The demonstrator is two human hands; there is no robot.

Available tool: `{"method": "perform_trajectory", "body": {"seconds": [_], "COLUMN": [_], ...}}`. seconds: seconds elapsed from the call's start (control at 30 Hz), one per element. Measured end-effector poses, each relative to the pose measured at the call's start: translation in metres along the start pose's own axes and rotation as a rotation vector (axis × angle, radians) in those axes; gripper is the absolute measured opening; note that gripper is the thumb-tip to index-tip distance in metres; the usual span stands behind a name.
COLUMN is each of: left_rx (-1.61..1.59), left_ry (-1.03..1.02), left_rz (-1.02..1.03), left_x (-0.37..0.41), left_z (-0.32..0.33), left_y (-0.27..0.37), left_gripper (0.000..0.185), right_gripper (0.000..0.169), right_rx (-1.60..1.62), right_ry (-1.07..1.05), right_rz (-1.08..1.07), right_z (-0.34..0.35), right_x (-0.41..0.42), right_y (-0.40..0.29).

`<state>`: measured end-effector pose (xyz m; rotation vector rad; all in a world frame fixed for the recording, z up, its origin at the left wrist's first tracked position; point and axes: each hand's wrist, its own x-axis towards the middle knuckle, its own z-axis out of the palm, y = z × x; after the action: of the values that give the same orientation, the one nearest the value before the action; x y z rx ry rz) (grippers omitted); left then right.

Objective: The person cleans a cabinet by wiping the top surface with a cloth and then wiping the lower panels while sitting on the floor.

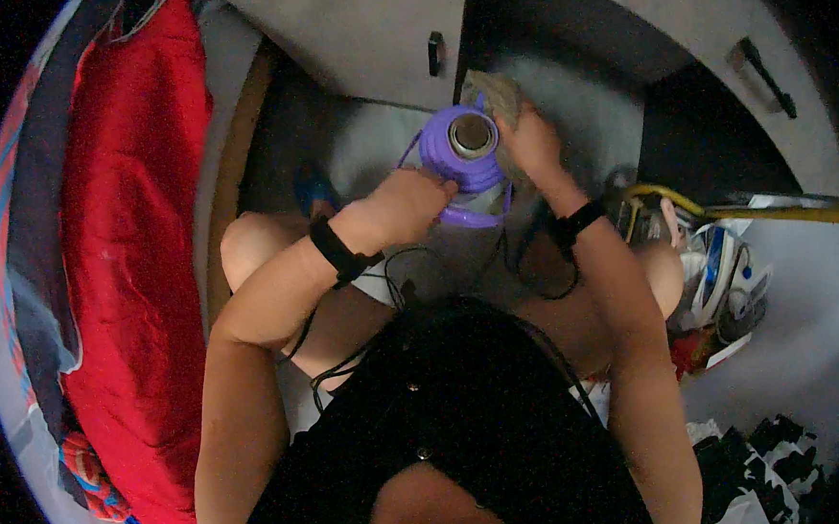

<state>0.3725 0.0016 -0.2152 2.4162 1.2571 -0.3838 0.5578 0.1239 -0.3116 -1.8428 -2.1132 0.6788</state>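
Note:
A purple round object (460,162) with a metal-rimmed dark round centre, perhaps a bottle or flask, is between my two hands. A purple strap or loop hangs at its side and below it. My left hand (416,201) grips its lower left edge with curled fingers. My right hand (533,140) holds a crumpled grey-brown cloth (493,95) against the right side of the purple object. The fingers of my right hand are partly hidden by the cloth, and the picture is slightly blurred there.
A red quilted cover (139,265) lies along the left. Cabinet doors with dark handles (435,53) stand ahead, one beside a dark opening. At the right are a yellow bar (784,212) and a white-and-blue appliance (715,273), perhaps an iron. Black cables run near my lap.

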Motion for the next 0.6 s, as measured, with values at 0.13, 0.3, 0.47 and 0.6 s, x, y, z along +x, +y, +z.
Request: {"method": "perform_trajectory", "body": {"seconds": [0.13,0.3,0.47,0.6], "left_rx": [0.003,-0.169,-0.289,-0.285], "left_ry": [0.101,0.276,0.436,0.439], "left_rz": [0.03,0.073,0.211,0.079], "left_x": [-0.006,-0.001,0.033,0.031], "left_z": [0.009,0.003,0.008,-0.014], "left_y": [-0.005,-0.005,-0.024,-0.03], "left_gripper": [0.036,0.035,0.029,0.031], "right_gripper": [0.053,0.058,0.059,0.06], "right_rx": [-0.053,0.073,0.282,0.734], "right_ry": [0.014,0.101,0.068,0.097], "right_rz": [-0.036,-0.174,-0.015,0.077], "right_z": [0.0,-0.011,-0.051,-0.122], "right_x": [0.004,-0.004,0.012,-0.013], "right_y": [0.007,0.017,0.021,-0.02]}}
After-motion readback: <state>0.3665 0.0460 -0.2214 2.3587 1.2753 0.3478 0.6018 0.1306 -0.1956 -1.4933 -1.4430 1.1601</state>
